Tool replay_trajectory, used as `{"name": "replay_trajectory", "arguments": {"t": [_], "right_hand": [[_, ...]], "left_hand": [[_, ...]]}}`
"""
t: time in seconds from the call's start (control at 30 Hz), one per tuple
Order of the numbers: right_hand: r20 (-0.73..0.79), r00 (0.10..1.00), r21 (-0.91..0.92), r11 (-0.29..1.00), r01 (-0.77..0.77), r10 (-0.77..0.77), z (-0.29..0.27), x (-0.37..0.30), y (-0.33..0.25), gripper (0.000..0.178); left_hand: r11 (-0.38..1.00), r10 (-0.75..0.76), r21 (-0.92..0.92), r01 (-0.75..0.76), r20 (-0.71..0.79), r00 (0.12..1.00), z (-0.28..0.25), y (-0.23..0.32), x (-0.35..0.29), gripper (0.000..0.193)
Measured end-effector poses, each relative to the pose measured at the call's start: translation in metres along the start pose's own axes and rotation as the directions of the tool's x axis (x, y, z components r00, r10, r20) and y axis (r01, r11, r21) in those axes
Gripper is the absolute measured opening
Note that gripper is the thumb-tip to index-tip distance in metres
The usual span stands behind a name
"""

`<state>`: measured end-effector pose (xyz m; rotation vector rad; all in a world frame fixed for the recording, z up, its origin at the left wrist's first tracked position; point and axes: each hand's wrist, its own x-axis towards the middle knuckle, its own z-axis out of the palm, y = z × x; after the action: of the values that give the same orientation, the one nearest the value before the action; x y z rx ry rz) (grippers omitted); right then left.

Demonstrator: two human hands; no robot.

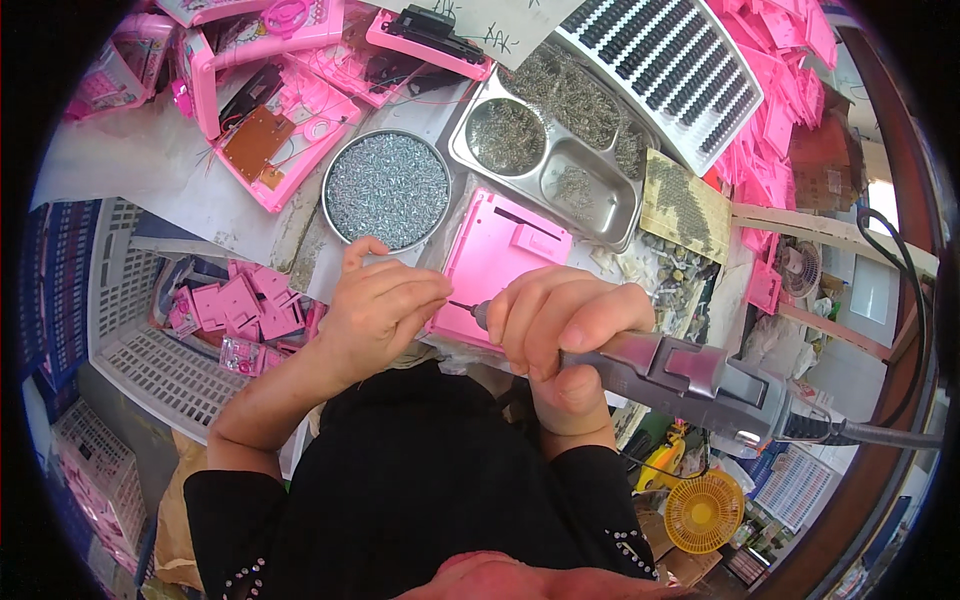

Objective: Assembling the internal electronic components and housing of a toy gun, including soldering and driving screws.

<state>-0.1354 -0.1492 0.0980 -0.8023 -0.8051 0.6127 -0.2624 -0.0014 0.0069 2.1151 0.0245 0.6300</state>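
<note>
ok, head view: right hand [565, 325] wrapped tight around a grey electric screwdriver [690, 375], bit tip at the near left edge of the pink plastic panel [500, 262] lying flat on the bench. left hand [385, 305] beside it, fingers curled together at the bit tip, looks like pinching something small, cannot tell what. round tin of screws [388, 190] just behind the left hand, steel compartment tray [560, 150] with more screws behind the panel. white crate [150, 350] of pink parts at left.

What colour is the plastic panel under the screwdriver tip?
Pink; the plastic panel shows best in the head view.
</note>
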Motion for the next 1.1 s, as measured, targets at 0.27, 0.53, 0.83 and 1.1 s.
{"name": "replay_trajectory", "arguments": {"t": [0.27, 0.53, 0.83, 1.1], "right_hand": [[0.034, 0.999, -0.034, 0.999, 0.002, -0.001, -0.002, 0.001, 0.006, 0.029], [0.095, 0.995, 0.008, 1.0, 0.015, -0.015, -0.004, 0.002, 0.008, 0.028], [0.036, 0.996, -0.057, 0.995, -0.084, 0.086, -0.008, -0.005, 0.012, 0.024], [0.106, 0.982, -0.346, 0.931, -0.113, 0.159, -0.015, -0.008, 0.041, 0.022]], "left_hand": [[0.999, 0.013, 0.035, -0.014, 0.016, 1.0, -0.001, 0.002, 0.0, 0.015], [0.992, 0.074, 0.095, -0.082, 0.092, 0.993, -0.011, 0.004, 0.007, 0.016], [0.993, 0.092, 0.07, -0.095, 0.05, 0.995, -0.009, -0.012, 0.006, 0.014], [0.993, -0.068, 0.101, 0.062, 0.058, 0.996, -0.017, -0.031, -0.014, 0.024]]}}
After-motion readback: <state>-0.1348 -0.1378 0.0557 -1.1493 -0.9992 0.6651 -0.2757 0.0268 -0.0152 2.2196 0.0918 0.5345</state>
